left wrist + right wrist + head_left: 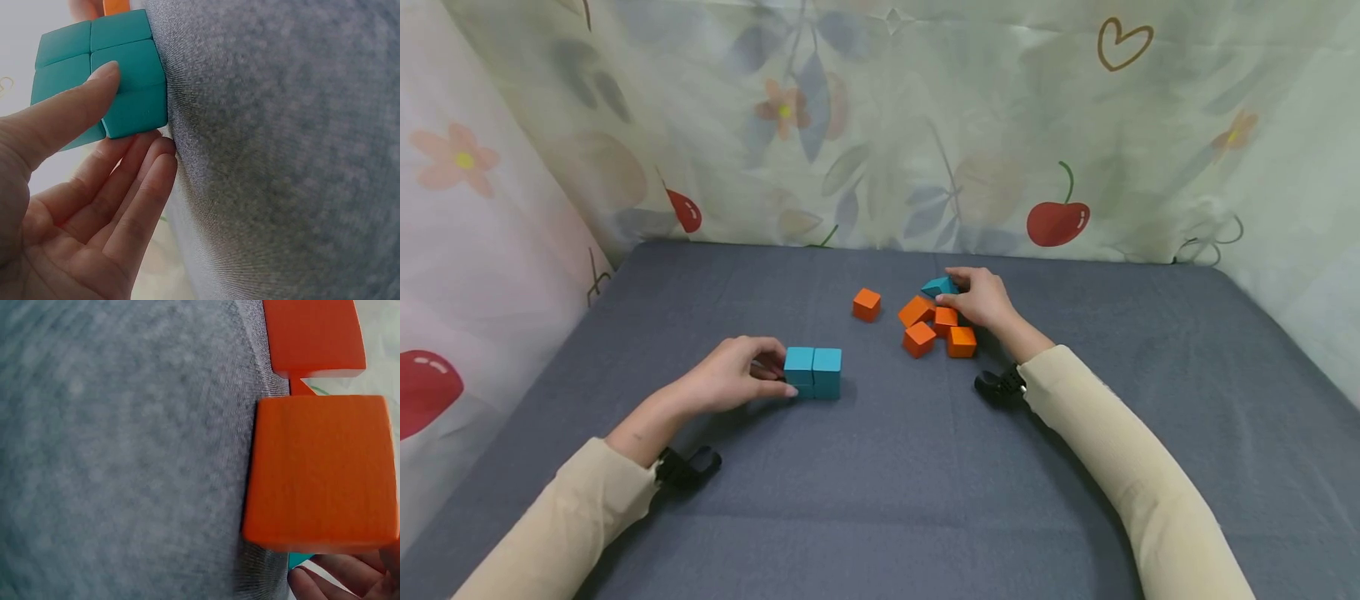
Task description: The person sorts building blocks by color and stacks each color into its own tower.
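Observation:
Two blue cubes side by side on two others form a small block stack (827, 371), left of the table's middle. My left hand (730, 375) holds this stack at its left side. In the left wrist view, the thumb presses one face of the blue cubes (128, 65), while several fingers curl below. Farther back, my right hand (981, 296) pinches a tilted blue block (938, 287) between thumb and fingers, just behind a cluster of orange cubes (919, 340). A near orange cube (322, 472) hides most of that grip in the right wrist view.
One orange cube (867, 305) sits apart, left of the cluster. Grey cloth covers the table (850, 517). A patterned curtain (887, 125) hangs along the back and sides. Black wrist straps (688, 468) show at both sleeves.

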The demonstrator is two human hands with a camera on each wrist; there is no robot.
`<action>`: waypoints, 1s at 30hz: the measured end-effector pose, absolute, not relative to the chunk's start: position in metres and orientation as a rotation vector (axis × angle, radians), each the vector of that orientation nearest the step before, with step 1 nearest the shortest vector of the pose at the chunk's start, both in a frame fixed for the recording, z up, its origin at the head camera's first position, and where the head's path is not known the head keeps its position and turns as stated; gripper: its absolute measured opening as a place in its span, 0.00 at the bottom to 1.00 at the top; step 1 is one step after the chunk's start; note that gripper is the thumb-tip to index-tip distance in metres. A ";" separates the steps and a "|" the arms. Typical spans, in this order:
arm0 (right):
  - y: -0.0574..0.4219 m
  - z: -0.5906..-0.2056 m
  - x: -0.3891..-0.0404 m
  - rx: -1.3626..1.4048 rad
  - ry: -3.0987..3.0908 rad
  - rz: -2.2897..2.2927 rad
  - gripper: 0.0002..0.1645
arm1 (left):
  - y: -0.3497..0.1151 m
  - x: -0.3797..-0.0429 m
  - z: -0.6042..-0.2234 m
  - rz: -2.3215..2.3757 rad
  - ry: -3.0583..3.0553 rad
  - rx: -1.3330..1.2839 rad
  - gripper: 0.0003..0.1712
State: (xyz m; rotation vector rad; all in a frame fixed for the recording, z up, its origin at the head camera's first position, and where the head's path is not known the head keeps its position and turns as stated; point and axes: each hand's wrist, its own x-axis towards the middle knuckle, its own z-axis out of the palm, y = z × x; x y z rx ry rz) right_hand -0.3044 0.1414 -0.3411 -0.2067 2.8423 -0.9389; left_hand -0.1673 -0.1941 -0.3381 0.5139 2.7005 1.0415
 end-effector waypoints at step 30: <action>0.137 -0.333 -0.298 -0.194 2.934 -1.176 0.31 | -0.193 -0.169 -0.339 1.043 2.700 0.522 0.17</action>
